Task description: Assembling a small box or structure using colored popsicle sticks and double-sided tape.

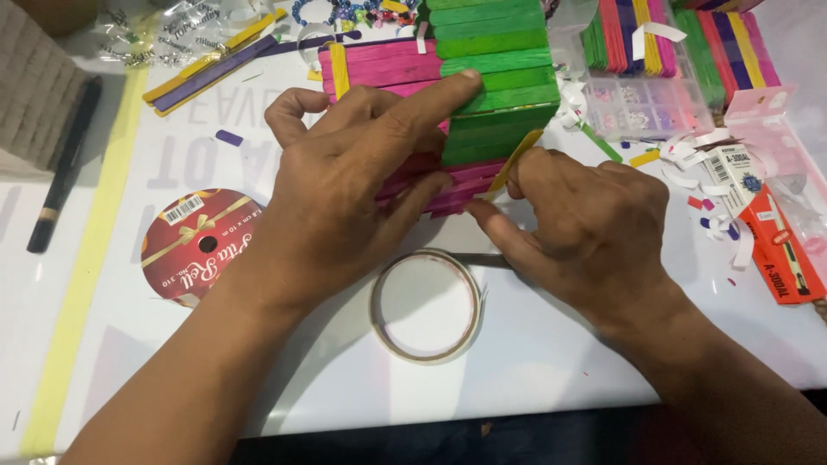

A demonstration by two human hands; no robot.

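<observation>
1. Sticks make up the piece under my hands: a pink stick panel (405, 73) joined to a green stick panel (500, 69), lying on the white table (534, 344) straight ahead of me.
2. My left hand (345, 181) lies spread flat over the pink part, index fingertip pressing the edge of the green one. It grips nothing; it seems to be there as a weight, so the piece cannot slide.
3. My right hand (586, 224) is closed in a pinch on a yellow stick (515, 159), thumb and forefinger near its lower end. I hold it slanted against the seam where pink meets green, at the near corner.
4. A tape roll (426, 306) sits just in front of my wrists, close enough to grab.
5. A red ribbon spool (202, 241) lies to the left, and a clear bead box (646, 108) with stacked coloured sticks (680, 39) stands at the right, apart from the work.
</observation>
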